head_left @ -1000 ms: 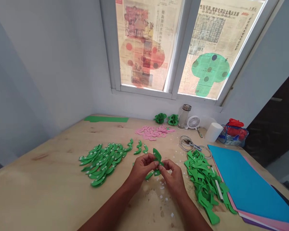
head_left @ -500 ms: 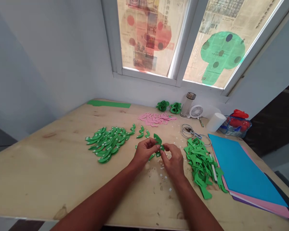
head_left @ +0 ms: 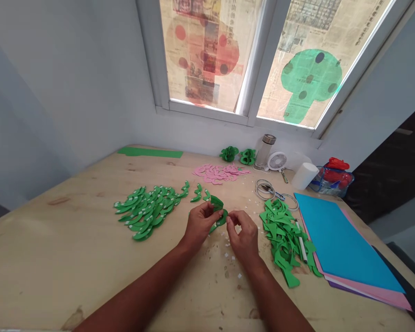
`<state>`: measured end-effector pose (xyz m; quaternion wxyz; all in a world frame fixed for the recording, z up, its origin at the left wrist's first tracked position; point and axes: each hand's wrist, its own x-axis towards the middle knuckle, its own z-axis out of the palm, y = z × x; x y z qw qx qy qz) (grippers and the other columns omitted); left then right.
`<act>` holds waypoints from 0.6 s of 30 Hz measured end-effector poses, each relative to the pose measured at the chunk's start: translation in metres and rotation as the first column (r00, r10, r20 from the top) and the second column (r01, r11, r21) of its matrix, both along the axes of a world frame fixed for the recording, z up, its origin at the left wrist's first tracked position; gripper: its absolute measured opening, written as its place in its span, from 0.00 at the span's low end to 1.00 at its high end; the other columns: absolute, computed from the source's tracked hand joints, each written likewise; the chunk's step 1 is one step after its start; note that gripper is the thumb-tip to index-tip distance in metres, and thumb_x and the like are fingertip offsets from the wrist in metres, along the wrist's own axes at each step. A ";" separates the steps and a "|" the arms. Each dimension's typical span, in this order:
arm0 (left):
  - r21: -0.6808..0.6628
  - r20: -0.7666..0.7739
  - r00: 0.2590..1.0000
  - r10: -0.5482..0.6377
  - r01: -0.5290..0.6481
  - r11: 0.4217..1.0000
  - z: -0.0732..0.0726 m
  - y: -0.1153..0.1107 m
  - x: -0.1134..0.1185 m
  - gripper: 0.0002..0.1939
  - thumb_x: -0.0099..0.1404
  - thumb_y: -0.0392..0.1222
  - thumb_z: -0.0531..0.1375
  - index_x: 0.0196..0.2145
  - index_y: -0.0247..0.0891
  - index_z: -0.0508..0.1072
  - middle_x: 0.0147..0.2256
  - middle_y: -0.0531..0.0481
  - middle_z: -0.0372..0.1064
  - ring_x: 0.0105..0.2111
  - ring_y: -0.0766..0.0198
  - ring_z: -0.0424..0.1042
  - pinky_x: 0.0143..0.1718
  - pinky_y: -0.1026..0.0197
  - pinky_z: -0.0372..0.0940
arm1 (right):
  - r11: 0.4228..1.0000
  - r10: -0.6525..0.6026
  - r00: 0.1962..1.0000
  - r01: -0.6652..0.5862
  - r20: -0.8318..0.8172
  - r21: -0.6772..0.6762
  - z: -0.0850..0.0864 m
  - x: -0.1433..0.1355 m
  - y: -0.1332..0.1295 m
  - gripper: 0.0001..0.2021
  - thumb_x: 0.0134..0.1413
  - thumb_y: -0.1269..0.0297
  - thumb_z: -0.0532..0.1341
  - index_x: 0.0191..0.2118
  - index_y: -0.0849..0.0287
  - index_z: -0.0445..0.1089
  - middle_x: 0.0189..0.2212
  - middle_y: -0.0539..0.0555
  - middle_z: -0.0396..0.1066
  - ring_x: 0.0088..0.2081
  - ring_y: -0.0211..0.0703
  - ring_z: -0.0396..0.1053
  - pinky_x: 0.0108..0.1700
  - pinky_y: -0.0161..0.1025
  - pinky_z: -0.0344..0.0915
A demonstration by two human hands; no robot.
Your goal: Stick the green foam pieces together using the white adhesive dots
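Note:
My left hand pinches a curved green cutout between thumb and fingers, just above the table. At the cutout's right edge, my right hand has thumb and fingertips pressed together; what lies between them is too small to make out. To the left lies a heap of curved green pieces with small white squares, and a few similar pieces lie beyond my left hand. Tiny white scraps are scattered below my hands.
Green offcuts and a white marker lie right, beside blue sheets. Tape rings, pink cutouts, green paper shapes, a bottle, a small fan and a white roll stand behind.
The green cutout has turned in my left hand. My right hand has drawn slightly away to its right edge, with fingertips pinched. The view has shifted a little.

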<state>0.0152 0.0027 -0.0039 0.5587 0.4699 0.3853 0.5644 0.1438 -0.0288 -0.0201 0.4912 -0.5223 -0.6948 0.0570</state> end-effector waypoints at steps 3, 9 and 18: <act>-0.002 0.007 1.000 -0.026 0.026 1.000 -0.001 0.000 0.000 0.10 0.46 0.42 0.67 0.25 0.34 0.74 0.25 0.52 0.70 0.28 0.66 0.67 0.32 0.64 0.63 | 0.998 0.015 1.000 -0.016 -0.017 -0.058 -0.002 -0.001 0.001 0.05 0.54 0.69 0.54 0.32 0.59 0.67 0.26 0.52 0.69 0.27 0.39 0.65 0.32 0.36 0.60; -0.094 0.068 0.991 -0.113 0.119 0.988 -0.004 0.002 -0.001 0.11 0.43 0.41 0.70 0.25 0.34 0.75 0.25 0.51 0.71 0.27 0.65 0.69 0.33 0.63 0.64 | 0.995 -0.027 1.000 0.027 -0.005 -0.101 -0.003 0.001 0.003 0.05 0.53 0.68 0.55 0.30 0.58 0.67 0.26 0.51 0.70 0.28 0.39 0.65 0.33 0.36 0.60; -0.174 0.143 0.983 -0.119 0.143 0.974 -0.002 0.002 -0.003 0.12 0.42 0.41 0.70 0.25 0.34 0.75 0.25 0.50 0.73 0.27 0.63 0.71 0.37 0.59 0.67 | 0.996 -0.040 0.999 0.040 -0.001 -0.082 -0.002 0.001 0.002 0.05 0.53 0.68 0.55 0.29 0.58 0.66 0.25 0.51 0.69 0.28 0.39 0.65 0.33 0.36 0.59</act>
